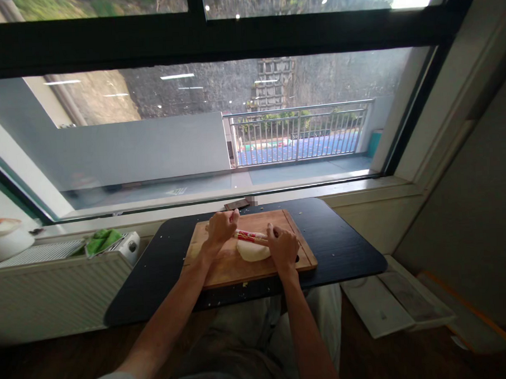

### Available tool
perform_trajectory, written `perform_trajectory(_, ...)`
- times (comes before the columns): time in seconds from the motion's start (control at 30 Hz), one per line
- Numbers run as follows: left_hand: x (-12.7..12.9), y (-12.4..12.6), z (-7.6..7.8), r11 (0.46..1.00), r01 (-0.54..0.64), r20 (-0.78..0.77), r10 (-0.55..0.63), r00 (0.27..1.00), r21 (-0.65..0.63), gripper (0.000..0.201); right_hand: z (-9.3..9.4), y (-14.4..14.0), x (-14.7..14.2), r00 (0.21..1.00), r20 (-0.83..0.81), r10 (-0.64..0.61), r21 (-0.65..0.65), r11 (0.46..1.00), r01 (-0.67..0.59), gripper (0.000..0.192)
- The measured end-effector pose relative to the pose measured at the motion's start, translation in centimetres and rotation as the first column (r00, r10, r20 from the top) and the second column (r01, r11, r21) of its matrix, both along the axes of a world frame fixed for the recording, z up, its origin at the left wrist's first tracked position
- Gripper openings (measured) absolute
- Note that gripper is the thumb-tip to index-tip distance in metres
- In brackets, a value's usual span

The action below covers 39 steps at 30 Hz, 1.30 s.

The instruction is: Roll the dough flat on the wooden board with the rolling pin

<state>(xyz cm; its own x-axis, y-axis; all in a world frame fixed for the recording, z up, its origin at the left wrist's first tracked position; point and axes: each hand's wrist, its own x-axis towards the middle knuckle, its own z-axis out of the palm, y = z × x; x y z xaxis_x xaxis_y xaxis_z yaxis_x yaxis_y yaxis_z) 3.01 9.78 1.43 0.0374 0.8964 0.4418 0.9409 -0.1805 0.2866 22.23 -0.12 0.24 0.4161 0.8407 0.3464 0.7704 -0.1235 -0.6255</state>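
Note:
My left hand (221,226) is closed around the left end of a rolling pin (252,237) with a red and gold printed middle. The pin's other end is in my closed right hand (284,247). Under and just in front of the pin lies a flat, pale piece of dough (253,252). The dough rests on a wooden cutting board (227,270), its far edge hidden by the pin. My fingers cover both ends of the pin.
The board lies on a black table (339,244) dotted with small crumbs. Behind it, a dark flat object (237,204) sits near the windowsill. At left is a radiator (73,292) with a green cloth (103,241) and a white pot (7,239). White panels (379,301) lie low at right.

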Motion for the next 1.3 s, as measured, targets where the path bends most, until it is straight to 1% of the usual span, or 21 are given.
perform_trajectory(0.1, 0.3, -0.3, 0.1, 0.993, 0.095, -0.023, -0.097, 0.995, -0.064, 0.061, -0.1, 0.1, 0.3, 0.997, -0.050, -0.051, 0.005, 0.999, 0.051, 0.048)
perform_trajectory(0.17, 0.6, -0.5, 0.3, 0.973, 0.170, -0.039, -0.178, 0.983, -0.157, 0.057, 0.0, 0.1, 0.4, 0.995, -0.068, -0.067, 0.004, 0.998, 0.067, 0.046)
perform_trajectory(0.2, 0.7, -0.7, 0.4, 0.966, 0.176, -0.040, -0.186, 0.982, -0.188, 0.055, 0.0, 0.1, 0.4, 0.995, -0.073, -0.070, 0.000, 0.998, 0.070, 0.046)
perform_trajectory(0.4, 0.8, -1.4, 0.7, 0.956, 0.120, -0.052, -0.139, 0.989, -0.267, 0.050, 0.1, 0.1, 0.5, 0.996, -0.057, -0.073, -0.036, 0.997, 0.071, 0.044)
perform_trajectory(0.5, 0.6, -2.4, 0.8, 0.954, 0.091, -0.080, -0.119, 0.990, -0.284, 0.049, 0.1, 0.2, 0.7, 0.998, -0.045, -0.054, -0.049, 0.997, 0.051, 0.042)
perform_trajectory(0.63, 0.6, -4.0, 1.3, 0.954, 0.101, -0.115, -0.138, 0.984, -0.283, 0.047, 0.0, 0.5, 1.0, 0.999, -0.042, -0.016, -0.047, 0.999, 0.014, 0.040)
perform_trajectory(0.77, 0.8, -4.8, 2.0, 0.946, 0.072, -0.132, -0.118, 0.984, -0.315, 0.043, -0.1, 0.6, 1.4, 0.999, -0.033, 0.013, -0.091, 0.996, -0.016, 0.040)
perform_trajectory(0.87, 0.8, -5.0, 2.2, 0.936, 0.090, -0.126, -0.140, 0.982, -0.340, 0.043, -0.2, 0.3, 1.6, 0.999, 0.014, 0.042, -0.113, 0.993, -0.040, 0.042)
perform_trajectory(1.03, 0.8, -5.1, 2.1, 0.944, 0.150, -0.104, -0.187, 0.977, -0.294, 0.046, -0.1, -0.2, 2.0, 0.987, 0.155, 0.039, -0.173, 0.985, -0.012, 0.044)
perform_trajectory(1.1, 1.0, -5.3, 1.9, 0.946, 0.140, -0.096, -0.174, 0.980, -0.292, 0.048, 0.5, 0.0, 2.2, 0.974, 0.205, 0.094, -0.180, 0.982, -0.057, 0.044)
perform_trajectory(1.17, 1.1, -5.5, 1.7, 0.944, 0.113, -0.072, -0.142, 0.987, -0.310, 0.049, 1.4, 0.6, 2.3, 0.942, 0.263, 0.208, -0.183, 0.970, -0.163, 0.044)
perform_trajectory(1.23, 1.4, -5.7, 1.7, 0.933, 0.078, -0.026, -0.093, 0.995, -0.351, 0.049, 2.5, 1.5, 2.2, 0.890, 0.324, 0.320, -0.217, 0.941, -0.259, 0.042)
perform_trajectory(1.3, 1.6, -5.8, 1.8, 0.917, 0.063, 0.014, -0.062, 0.998, -0.394, 0.047, 3.4, 2.4, 1.9, 0.825, 0.393, 0.405, -0.268, 0.909, -0.319, 0.039)
